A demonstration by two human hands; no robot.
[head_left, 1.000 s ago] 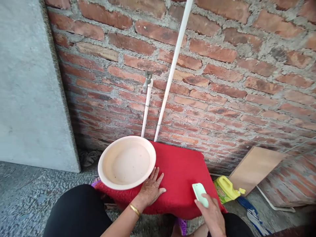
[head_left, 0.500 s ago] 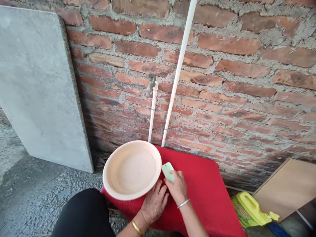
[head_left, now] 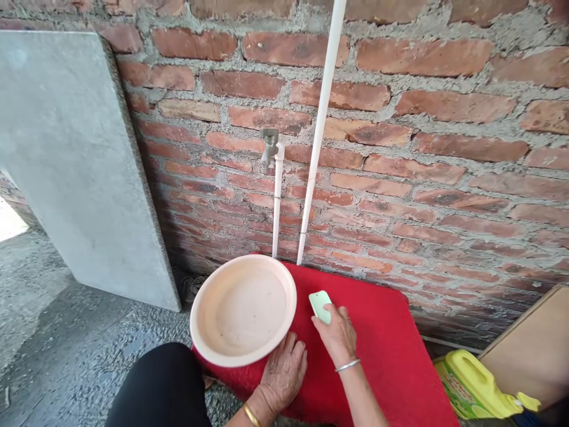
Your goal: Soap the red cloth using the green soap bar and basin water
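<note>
My right hand (head_left: 336,337) is closed around a flat pale green object (head_left: 320,303) with rounded corners and a small hole near its far end. Its underside is hidden, so I cannot tell its exact kind. That hand is over a red cloth (head_left: 377,332), to the right of a pale peach basin (head_left: 249,308). My left hand (head_left: 285,369) lies on the cloth by the basin's lower right rim, fingers side by side and slightly bent, holding nothing that I can see. A few dark specks show on the basin's bottom.
A brick wall (head_left: 355,196) rises behind the cloth-covered surface, with a tap (head_left: 269,148) and a white pipe (head_left: 317,136) on it. A grey slab (head_left: 84,154) leans at left. To the right stand a yellow jug (head_left: 475,385) and a brown board (head_left: 528,344).
My right hand has moved right with the pale green object, away from the basin's rim and my left hand. The left hand's fingers have drawn in a little. The view has shifted slightly.
</note>
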